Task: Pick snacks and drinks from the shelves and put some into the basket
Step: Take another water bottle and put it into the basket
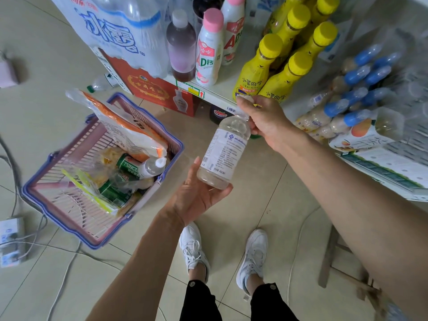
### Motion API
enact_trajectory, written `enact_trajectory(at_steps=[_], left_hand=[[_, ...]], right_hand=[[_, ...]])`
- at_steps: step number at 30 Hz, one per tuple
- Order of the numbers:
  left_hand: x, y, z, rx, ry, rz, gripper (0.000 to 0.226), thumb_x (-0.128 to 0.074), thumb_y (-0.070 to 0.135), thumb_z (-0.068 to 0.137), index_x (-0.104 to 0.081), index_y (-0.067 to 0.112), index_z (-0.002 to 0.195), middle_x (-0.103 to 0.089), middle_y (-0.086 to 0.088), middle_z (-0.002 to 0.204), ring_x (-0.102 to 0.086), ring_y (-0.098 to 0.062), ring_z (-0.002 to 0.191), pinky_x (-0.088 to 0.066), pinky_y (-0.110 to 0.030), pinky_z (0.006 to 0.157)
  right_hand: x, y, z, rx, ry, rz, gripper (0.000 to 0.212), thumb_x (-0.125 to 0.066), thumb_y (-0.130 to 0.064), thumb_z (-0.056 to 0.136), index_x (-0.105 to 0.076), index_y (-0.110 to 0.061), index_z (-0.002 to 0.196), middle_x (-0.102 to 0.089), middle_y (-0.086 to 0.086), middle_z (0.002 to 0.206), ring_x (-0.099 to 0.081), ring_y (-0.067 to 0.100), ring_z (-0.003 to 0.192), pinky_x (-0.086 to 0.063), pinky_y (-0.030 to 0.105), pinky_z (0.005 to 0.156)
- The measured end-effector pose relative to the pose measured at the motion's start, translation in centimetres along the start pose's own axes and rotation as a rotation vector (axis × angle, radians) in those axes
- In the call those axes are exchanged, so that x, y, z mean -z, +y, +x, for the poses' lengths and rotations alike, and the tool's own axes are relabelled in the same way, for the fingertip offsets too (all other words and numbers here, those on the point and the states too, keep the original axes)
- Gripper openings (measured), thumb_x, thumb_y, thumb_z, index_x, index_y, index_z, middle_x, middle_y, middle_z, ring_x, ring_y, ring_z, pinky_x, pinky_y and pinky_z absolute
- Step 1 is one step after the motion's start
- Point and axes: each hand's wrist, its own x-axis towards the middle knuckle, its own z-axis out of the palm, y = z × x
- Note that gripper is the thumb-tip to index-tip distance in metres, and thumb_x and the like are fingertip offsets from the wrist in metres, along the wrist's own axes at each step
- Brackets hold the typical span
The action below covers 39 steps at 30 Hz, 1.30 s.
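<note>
Head view: your right hand [266,119] pinches the neck of the clear bottle [223,151], apparently at the cap; your left hand [199,195], fingers relaxed, cups its base, right of the basket [162,181].

Clear bottle [223,151] between two hands

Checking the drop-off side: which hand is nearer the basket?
Left. The left hand, cupped under the bottle, is just right of the basket; the right hand grips the bottle's neck farther right.
</note>
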Motion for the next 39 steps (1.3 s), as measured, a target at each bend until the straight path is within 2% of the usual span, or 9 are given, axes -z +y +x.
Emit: enact_trajectory(at_steps=[5,12,20,24,29,31,34,37,39], left_hand=[[0.1,0.0,-0.1,0.038,0.019,0.016,0.054,-0.045,0.051,0.093,-0.056,0.009,0.124,-0.068,-0.014,0.104,-0.071,-0.031,0.087,-0.055,-0.042,0.088],[1.0,-0.4,-0.3,0.096,0.06,0.009,0.052,-0.044,0.051,0.095,-0.056,0.007,0.121,-0.069,-0.021,0.096,-0.071,-0.04,0.092,-0.061,-0.038,0.075],[4.7,-0.3,-1.1,0.005,0.144,-0.165,0.058,-0.035,0.057,0.099,-0.059,0.011,0.125,-0.07,-0.012,0.101,-0.07,-0.025,0.086,-0.062,-0.027,0.067],[8.3,0.5,-1.9,-0.122,0.289,-0.205,0.047,-0.047,0.048,0.096,-0.057,0.014,0.127,-0.067,-0.008,0.105,-0.065,-0.021,0.088,-0.06,-0.026,0.067],[12.9,2.8,-2.7,-0.16,0.424,-0.204,0.036,-0.045,0.043,0.101,-0.068,0.016,0.1,-0.067,-0.004,0.081,-0.064,-0.015,0.067,-0.056,-0.022,0.054],[14.7,3.9,-2.9,-0.168,0.518,-0.202,0.042,-0.046,0.049,0.099,-0.062,0.015,0.116,-0.068,-0.004,0.096,-0.064,-0.014,0.078,-0.058,-0.022,0.057],[16.4,5.6,-2.8,-0.247,0.565,-0.258,0.048,-0.045,0.039,0.103,-0.05,0.007,0.139,-0.059,-0.013,0.134,-0.068,-0.02,0.093,-0.061,-0.028,0.075],[17.5,7.8,-2.4,-0.256,0.619,-0.339,0.041,-0.052,0.029,0.102,-0.046,0.01,0.138,-0.062,-0.013,0.12,-0.072,-0.015,0.088,-0.06,-0.03,0.079],[18.3,9.7,-2.0,-0.27,0.675,-0.329,0.054,-0.067,0.031,0.093,-0.046,0.009,0.138,-0.06,-0.017,0.127,-0.068,-0.02,0.11,-0.057,-0.029,0.087]], right_hand=[[-0.2,0.0,-0.2,-0.011,0.001,-0.032,0.034,-0.065,-0.035,0.092,-0.062,-0.004,0.106,-0.055,-0.014,0.052,-0.041,0.003,0.038,-0.036,0.029,0.056],[-0.7,-0.1,-0.8,-0.036,-0.033,-0.066,0.043,-0.063,-0.041,0.092,-0.059,-0.001,0.108,-0.053,-0.009,0.055,-0.04,0.01,0.046,-0.034,0.027,0.052],[-3.3,-0.5,-1.6,0.002,-0.278,-0.138,0.011,-0.065,-0.019,0.091,-0.056,-0.018,0.085,-0.06,-0.001,0.064,-0.053,0.012,0.055,-0.043,0.027,0.055],[-6.1,-0.6,-2.2,0.071,-0.422,-0.292,0.018,-0.07,-0.014,0.081,-0.059,-0.01,0.095,-0.065,0.013,0.079,-0.06,0.015,0.059,-0.053,0.032,0.058],[-11.8,0.0,-3.6,0.134,-0.554,-0.503,0.027,-0.073,-0.016,0.084,-0.058,-0.005,0.103,-0.058,0.004,0.077,-0.057,0.008,0.051,-0.051,0.021,0.048],[-14.5,0.6,-3.7,0.218,-0.558,-0.597,0.029,-0.076,-0.033,0.079,-0.058,-0.015,0.092,-0.06,0.0,0.081,-0.061,0.015,0.063,-0.054,0.031,0.053],[-18.8,0.8,-3.4,0.385,-0.518,-0.814,0.033,-0.07,-0.043,0.082,-0.057,-0.016,0.094,-0.059,-0.003,0.087,-0.056,0.013,0.075,-0.039,0.024,0.056],[-23.0,0.6,-2.6,0.465,-0.473,-0.842,0.03,-0.065,-0.036,0.087,-0.057,-0.01,0.099,-0.06,-0.001,0.089,-0.057,0.017,0.081,-0.036,0.029,0.06],[-25.3,0.6,-1.6,0.467,-0.477,-0.875,0.03,-0.063,-0.033,0.09,-0.057,-0.008,0.104,-0.061,0.003,0.095,-0.059,0.02,0.088,-0.038,0.028,0.066]])
